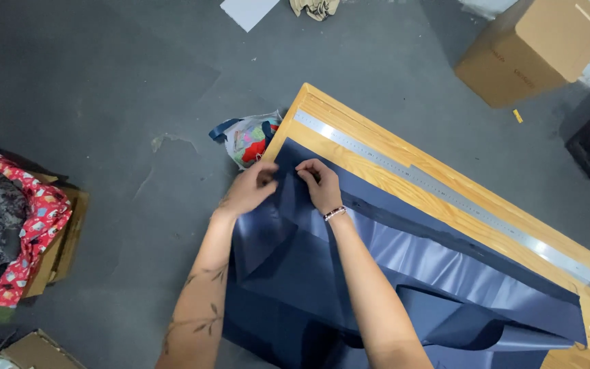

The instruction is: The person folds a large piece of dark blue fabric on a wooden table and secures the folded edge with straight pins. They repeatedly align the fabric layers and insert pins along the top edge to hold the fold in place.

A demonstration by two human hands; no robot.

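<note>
I'm looking at a moderately lit scene, with soft light coming down from above and casting only faint shadows under my arms. The dark blue fabric [404, 273] is catching a pale sheen along its folds, and the metal ruler [445, 195] is glinting brightly. The grey floor [104, 102] is darkening toward the left corners. Edges are bending slightly from the wide lens, and focus is staying fairly sharp, softening toward the frame's borders.

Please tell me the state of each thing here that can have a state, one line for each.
Navy fabric: spread on the table, creased, partly folded over.
Left hand: pinching the fabric corner.
Right hand: pressing the fabric near that corner.
Metal ruler: flat along the wooden table.
Cardboard box: closed, tilted.
Plastic bag: open, stuffed with scraps.
</note>
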